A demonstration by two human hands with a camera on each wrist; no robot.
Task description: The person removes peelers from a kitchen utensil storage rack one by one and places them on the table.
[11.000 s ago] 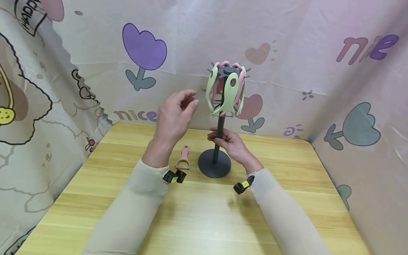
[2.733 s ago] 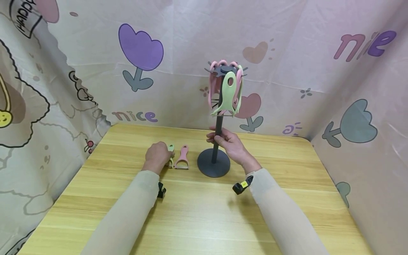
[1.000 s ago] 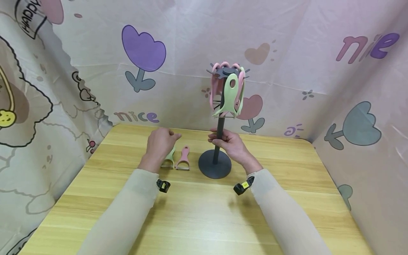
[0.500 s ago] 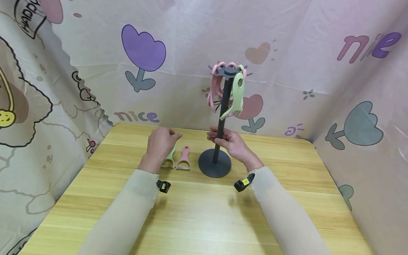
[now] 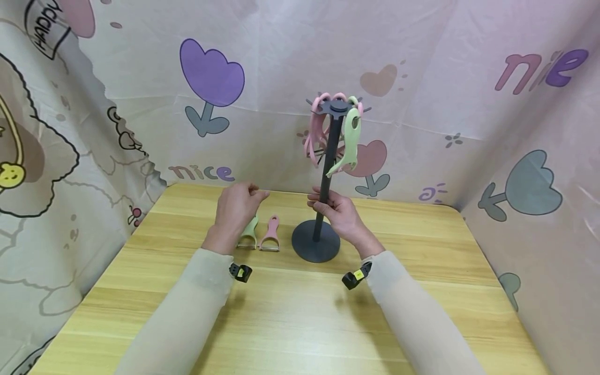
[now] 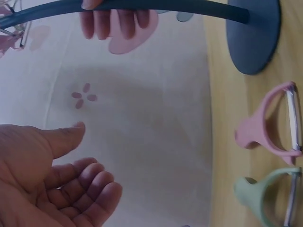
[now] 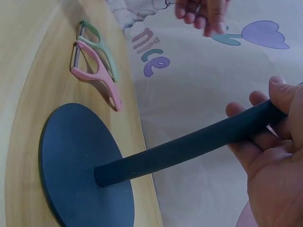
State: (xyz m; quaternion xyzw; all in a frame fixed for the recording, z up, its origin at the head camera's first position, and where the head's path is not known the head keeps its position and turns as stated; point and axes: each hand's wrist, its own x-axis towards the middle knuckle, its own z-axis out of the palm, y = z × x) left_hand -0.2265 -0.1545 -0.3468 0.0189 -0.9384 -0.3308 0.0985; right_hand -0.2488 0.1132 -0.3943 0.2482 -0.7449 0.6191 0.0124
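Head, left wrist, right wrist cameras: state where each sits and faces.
Head: worn on the head, facing forward and down at the display stand; left hand, right hand, both sleeves show.
Left wrist: on that wrist, facing past the left hand toward the pole; right hand partly shows.
Right wrist: on that wrist, facing the pole and base; right hand shows, left hand partly.
Both wrist views share: pink Y-peeler, green Y-peeler.
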